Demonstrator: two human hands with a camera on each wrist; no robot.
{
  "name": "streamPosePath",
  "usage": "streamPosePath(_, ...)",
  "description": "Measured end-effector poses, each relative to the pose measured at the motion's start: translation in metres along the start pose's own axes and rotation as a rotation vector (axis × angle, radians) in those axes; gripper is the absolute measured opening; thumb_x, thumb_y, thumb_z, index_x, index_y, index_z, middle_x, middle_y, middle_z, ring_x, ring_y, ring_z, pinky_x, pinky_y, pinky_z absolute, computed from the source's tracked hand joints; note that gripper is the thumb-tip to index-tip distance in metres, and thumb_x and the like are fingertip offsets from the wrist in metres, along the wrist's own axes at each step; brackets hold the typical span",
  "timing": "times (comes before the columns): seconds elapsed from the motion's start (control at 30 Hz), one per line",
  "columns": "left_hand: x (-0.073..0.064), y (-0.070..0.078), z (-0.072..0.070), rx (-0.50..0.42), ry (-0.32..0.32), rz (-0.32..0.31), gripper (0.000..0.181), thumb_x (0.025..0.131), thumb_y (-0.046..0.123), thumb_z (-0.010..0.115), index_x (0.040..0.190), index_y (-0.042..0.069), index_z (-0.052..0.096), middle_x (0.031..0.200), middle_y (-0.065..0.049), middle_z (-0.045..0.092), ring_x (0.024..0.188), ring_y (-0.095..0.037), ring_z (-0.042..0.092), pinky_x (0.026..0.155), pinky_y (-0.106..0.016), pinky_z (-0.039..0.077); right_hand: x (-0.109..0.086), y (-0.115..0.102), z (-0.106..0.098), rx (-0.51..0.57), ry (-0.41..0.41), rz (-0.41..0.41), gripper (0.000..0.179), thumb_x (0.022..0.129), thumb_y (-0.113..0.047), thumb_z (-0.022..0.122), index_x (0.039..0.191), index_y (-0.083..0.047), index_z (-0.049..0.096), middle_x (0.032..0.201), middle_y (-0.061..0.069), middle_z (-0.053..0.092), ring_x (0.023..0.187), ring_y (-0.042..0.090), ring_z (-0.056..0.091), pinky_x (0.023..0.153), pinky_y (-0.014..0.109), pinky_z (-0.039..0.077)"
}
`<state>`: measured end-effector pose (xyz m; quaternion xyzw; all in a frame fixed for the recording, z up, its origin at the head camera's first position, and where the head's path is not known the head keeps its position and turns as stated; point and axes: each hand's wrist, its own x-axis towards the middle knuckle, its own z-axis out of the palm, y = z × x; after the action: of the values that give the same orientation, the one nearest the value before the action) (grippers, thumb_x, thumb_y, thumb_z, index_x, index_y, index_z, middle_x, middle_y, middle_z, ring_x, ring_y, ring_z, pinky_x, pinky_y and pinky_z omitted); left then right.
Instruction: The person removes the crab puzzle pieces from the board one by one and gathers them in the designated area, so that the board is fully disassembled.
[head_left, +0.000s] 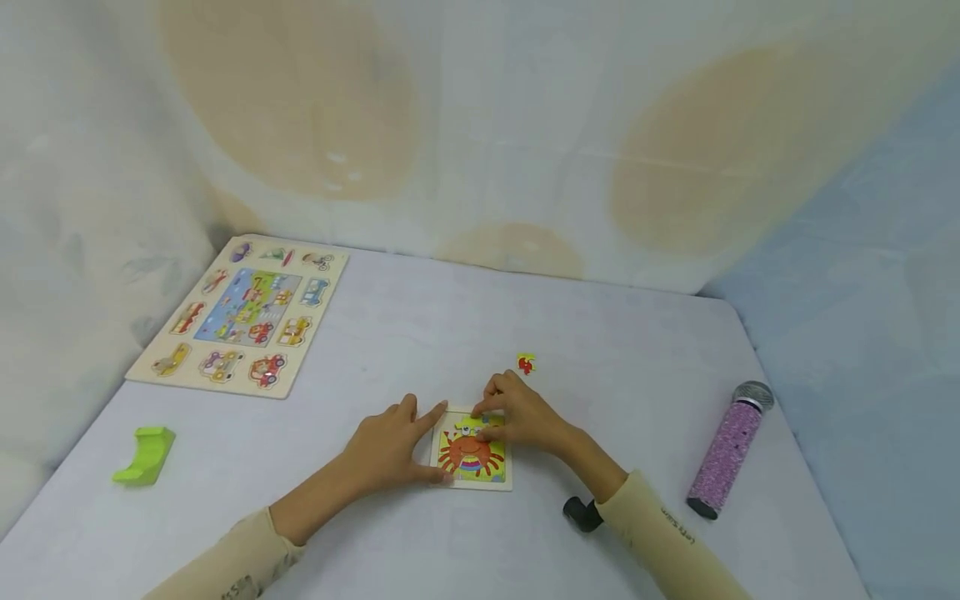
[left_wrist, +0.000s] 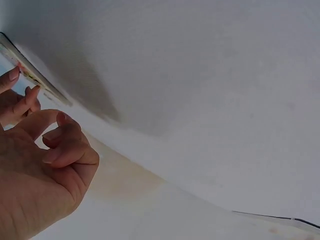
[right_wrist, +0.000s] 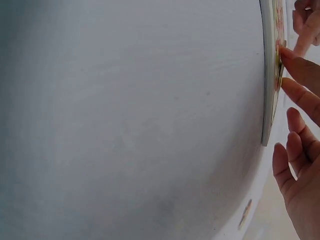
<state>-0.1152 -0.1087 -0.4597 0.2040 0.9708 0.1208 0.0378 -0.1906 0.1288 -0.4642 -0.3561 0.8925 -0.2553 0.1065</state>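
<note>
A small square crab puzzle (head_left: 471, 455) in a pale wooden frame lies on the table in the head view. My left hand (head_left: 384, 446) rests at its left side, index finger at the top corner and thumb on the lower corner, both fairly straight. Over the upper right part, my right hand (head_left: 527, 415) pinches a small puzzle piece (right_wrist: 280, 69) with thumb and index finger, at the puzzle's surface. Its other fingers are off the board. Most of that piece is hidden by the fingers. Beyond the right hand lies a loose red and yellow puzzle piece (head_left: 527, 363).
A large wooden vehicle puzzle board (head_left: 281, 379) lies at the back left. Nearer the left edge is a green curved block (head_left: 146, 457). A glittery pink microphone (head_left: 726, 454) lies at the right. Beside the right sleeve is a black object (head_left: 581, 514), partly covered.
</note>
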Motion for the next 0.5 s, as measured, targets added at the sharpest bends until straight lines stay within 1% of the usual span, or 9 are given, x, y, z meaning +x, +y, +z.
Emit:
streamPosePath(0.07,0.0016,-0.0028,0.0026,-0.005,-0.022,-0.009,0.101,0.066,0.075,0.075,0.148,0.021,0.049,0.091,-0.003,0.04,0.067,-0.012,0.039,0.05,-0.025,0.034,-0.0003,-0.0012,0.0005,-0.001,0.005,-0.018,0.027,0.079,-0.026,0.084,0.102,-0.014,0.079,0.098,-0.004,0.051,0.095,0.012,0.04,0.08,0.027,0.04)
streamPosePath(0.17,0.0029,-0.0039,0.0048,-0.019,-0.034,-0.022,0.101,0.064,0.074,0.077,0.147,0.022,0.049,0.092,-0.004,0.041,0.067,-0.013,0.039,0.051,-0.026,0.034,-0.0003,-0.0018,0.0003,0.009,0.014,-0.038,0.026,0.08,-0.025,0.084,0.102,-0.012,0.078,0.097,-0.003,0.051,0.095,0.012,0.04,0.08,0.027,0.04)
streamPosePath(0.33,0.0035,-0.0025,0.0048,-0.037,-0.033,-0.034,0.101,0.064,0.072,0.078,0.147,0.023,0.05,0.092,-0.005,0.042,0.067,-0.015,0.039,0.051,-0.027,0.034,-0.0001,-0.0005,0.0014,0.045,0.023,-0.04,0.026,0.078,-0.023,0.085,0.1,-0.01,0.078,0.094,-0.003,0.049,0.093,0.012,0.038,0.08,0.026,0.038)
streamPosePath(0.5,0.0017,-0.003,0.0055,-0.028,-0.033,-0.04,0.1,0.064,0.072,0.078,0.147,0.024,0.05,0.092,-0.005,0.042,0.066,-0.014,0.039,0.051,-0.026,0.034,0.0003,0.0005,0.0022,0.069,0.05,-0.042,0.026,0.077,-0.023,0.086,0.099,-0.011,0.078,0.093,-0.001,0.05,0.091,0.011,0.038,0.08,0.026,0.037)
